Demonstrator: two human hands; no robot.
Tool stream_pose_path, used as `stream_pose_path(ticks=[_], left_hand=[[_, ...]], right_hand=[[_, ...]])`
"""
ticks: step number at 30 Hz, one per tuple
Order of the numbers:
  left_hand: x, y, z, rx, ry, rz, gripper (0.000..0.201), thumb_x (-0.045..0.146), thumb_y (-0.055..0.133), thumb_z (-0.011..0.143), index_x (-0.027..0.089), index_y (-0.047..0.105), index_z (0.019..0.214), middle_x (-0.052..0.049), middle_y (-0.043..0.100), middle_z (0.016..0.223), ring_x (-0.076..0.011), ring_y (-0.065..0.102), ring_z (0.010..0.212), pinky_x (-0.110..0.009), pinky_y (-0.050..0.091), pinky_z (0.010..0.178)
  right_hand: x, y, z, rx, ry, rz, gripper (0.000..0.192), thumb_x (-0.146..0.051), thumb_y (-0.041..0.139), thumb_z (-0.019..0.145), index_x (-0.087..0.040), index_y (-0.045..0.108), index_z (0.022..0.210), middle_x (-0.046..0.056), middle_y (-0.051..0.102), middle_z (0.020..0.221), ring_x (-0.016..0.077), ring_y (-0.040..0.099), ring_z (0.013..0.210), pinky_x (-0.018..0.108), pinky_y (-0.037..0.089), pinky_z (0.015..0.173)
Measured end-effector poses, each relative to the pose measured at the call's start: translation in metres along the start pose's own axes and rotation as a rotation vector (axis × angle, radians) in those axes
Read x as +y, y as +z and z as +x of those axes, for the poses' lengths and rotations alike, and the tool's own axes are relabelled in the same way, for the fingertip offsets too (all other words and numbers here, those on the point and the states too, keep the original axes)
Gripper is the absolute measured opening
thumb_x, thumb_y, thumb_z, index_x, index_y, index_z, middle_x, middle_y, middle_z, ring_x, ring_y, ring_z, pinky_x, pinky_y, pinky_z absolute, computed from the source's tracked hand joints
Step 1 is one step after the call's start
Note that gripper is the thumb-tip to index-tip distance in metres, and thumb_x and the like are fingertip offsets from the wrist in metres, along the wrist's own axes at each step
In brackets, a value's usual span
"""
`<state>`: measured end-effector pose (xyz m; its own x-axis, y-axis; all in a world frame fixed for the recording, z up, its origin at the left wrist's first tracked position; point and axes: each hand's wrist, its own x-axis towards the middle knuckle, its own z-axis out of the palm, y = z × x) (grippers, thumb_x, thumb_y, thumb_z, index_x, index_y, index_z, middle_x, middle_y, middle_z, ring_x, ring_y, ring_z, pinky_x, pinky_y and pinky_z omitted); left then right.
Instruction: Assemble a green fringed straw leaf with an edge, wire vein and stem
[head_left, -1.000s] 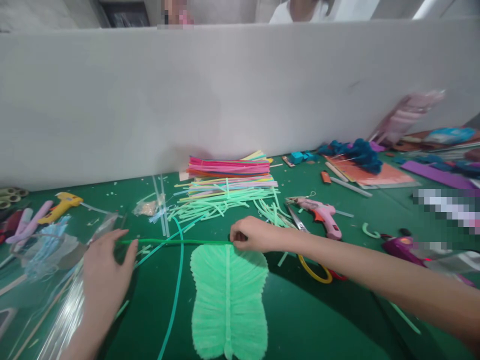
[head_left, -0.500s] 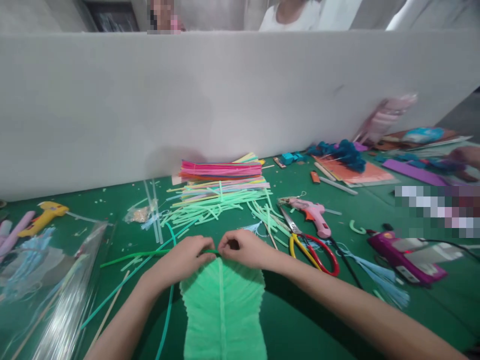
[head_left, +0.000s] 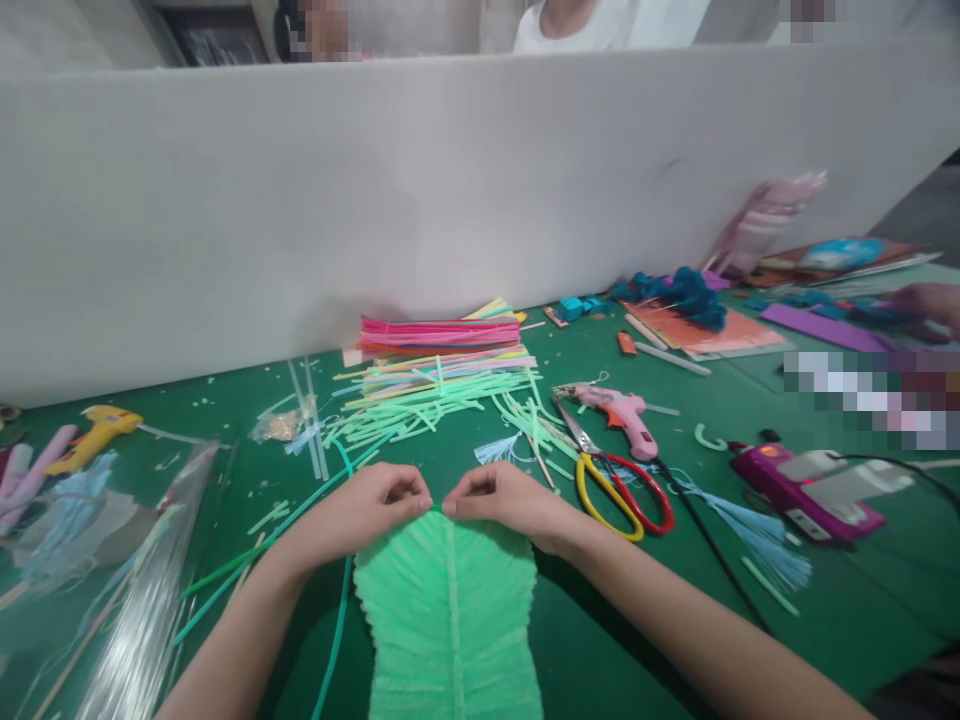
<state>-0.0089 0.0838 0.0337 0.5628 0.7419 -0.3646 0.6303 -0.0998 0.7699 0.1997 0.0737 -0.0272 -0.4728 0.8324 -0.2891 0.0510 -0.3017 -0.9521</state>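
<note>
Far left: a yellow glue gun lies on the green surface, with clear plastic wrapping nearer to me.

My left hand: fingers pinched narrow on the top edge of the green fringed leaf, just left of its centre rib; thumb and forefinger are closed on the material.

Leaf position: it lies flat on the surface directly below both sets of fingers, between my forearms, and its near end runs out of the bottom of the view.

Leaf axis: the long axis runs from me toward the white divider wall, along the pale centre rib; the top end points away from me, right at the spot where my fingertips meet.

My right hand: fingers also pinched narrow on the top edge, just right of the rib, nearly touching the left ones (whether a thin stem sits between them I cannot tell).

Behind my hands: a stack of coloured straws near the wall, with loose pale green pieces spread in front.

Right: scissors with yellow and red handles just beside my right wrist, then a pink glue gun, then a purple glue gun well apart.
</note>
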Motion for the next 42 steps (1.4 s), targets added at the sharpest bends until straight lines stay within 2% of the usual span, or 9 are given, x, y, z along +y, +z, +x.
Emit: stream_pose_path(ticks=[5,10,13,18,23,28,33,39,42], left_hand=[[0.011,0.001,-0.007,-0.006,0.014,0.001,0.027,0.042,0.049,0.086,0.018,0.060,0.083,0.003,0.050,0.071,-0.0125,0.042,0.066,-0.022,0.032,0.057],[0.020,0.003,-0.013,0.000,0.021,-0.018,0.020,0.037,0.052,0.085,0.019,0.062,0.086,0.003,0.053,0.074,-0.0127,0.044,0.068,-0.022,0.033,0.059],[0.020,0.002,-0.013,-0.006,0.010,-0.043,0.021,0.037,0.052,0.084,0.018,0.061,0.082,0.003,0.052,0.073,-0.0124,0.043,0.067,-0.022,0.033,0.059],[0.016,-0.003,-0.011,-0.016,-0.016,-0.046,0.018,0.034,0.054,0.083,0.018,0.061,0.078,0.005,0.049,0.067,-0.0108,0.041,0.063,-0.021,0.030,0.056],[0.013,-0.011,-0.015,-0.019,-0.046,-0.014,0.020,0.037,0.057,0.082,0.020,0.066,0.079,0.004,0.053,0.067,-0.0106,0.044,0.064,-0.021,0.031,0.056],[0.011,-0.013,-0.018,-0.011,-0.049,-0.005,0.016,0.032,0.058,0.080,0.019,0.066,0.075,0.004,0.055,0.067,-0.0108,0.045,0.064,-0.021,0.032,0.056],[0.011,-0.012,-0.017,0.018,-0.063,0.006,0.015,0.030,0.058,0.079,0.019,0.067,0.074,0.003,0.058,0.068,-0.0117,0.048,0.065,-0.021,0.034,0.058],[0.013,-0.013,-0.015,0.001,-0.044,0.027,0.026,0.045,0.060,0.080,0.021,0.069,0.087,0.002,0.060,0.072,-0.0130,0.049,0.068,-0.022,0.035,0.058],[0.013,-0.015,-0.015,-0.007,-0.043,0.034,0.027,0.045,0.059,0.079,0.021,0.070,0.085,0.002,0.059,0.070,-0.0125,0.048,0.066,-0.021,0.034,0.057]], right_hand=[[-0.007,-0.004,-0.004,-0.033,0.076,0.111,0.029,-0.035,0.085,0.055,-0.017,0.076,0.075,-0.001,0.069,0.071,0.0106,0.056,0.070,0.024,0.039,0.073],[-0.015,0.000,-0.012,-0.034,0.034,0.127,0.027,-0.038,0.084,0.059,-0.016,0.075,0.072,-0.003,0.065,0.066,0.0090,0.051,0.066,0.023,0.036,0.067],[-0.019,0.004,-0.017,-0.032,0.065,0.155,0.029,-0.043,0.080,0.065,-0.016,0.075,0.074,-0.002,0.065,0.066,0.0089,0.051,0.063,0.023,0.036,0.064],[-0.022,0.006,-0.019,-0.091,-0.036,0.129,0.028,-0.033,0.082,0.064,-0.017,0.075,0.086,0.001,0.070,0.080,0.0106,0.058,0.073,0.023,0.041,0.072],[-0.020,0.004,-0.018,-0.152,-0.074,0.147,0.025,-0.026,0.079,0.068,-0.018,0.074,0.092,0.000,0.070,0.080,0.0093,0.060,0.071,0.022,0.044,0.071],[-0.017,0.010,-0.017,-0.101,-0.186,0.028,0.021,-0.027,0.076,0.071,-0.018,0.075,0.091,0.001,0.071,0.079,0.0102,0.060,0.069,0.022,0.044,0.067],[-0.017,0.015,-0.018,-0.037,-0.308,-0.147,0.017,-0.024,0.072,0.075,-0.017,0.076,0.090,0.004,0.074,0.087,0.0154,0.065,0.080,0.025,0.048,0.075],[-0.022,0.015,-0.022,-0.006,-0.342,-0.303,0.017,-0.021,0.068,0.078,-0.017,0.076,0.092,0.005,0.075,0.086,0.0156,0.064,0.077,0.025,0.047,0.071],[-0.023,0.016,-0.023,-0.013,-0.351,-0.307,0.017,-0.020,0.067,0.079,-0.016,0.075,0.094,0.005,0.074,0.088,0.0156,0.065,0.078,0.025,0.048,0.072]])
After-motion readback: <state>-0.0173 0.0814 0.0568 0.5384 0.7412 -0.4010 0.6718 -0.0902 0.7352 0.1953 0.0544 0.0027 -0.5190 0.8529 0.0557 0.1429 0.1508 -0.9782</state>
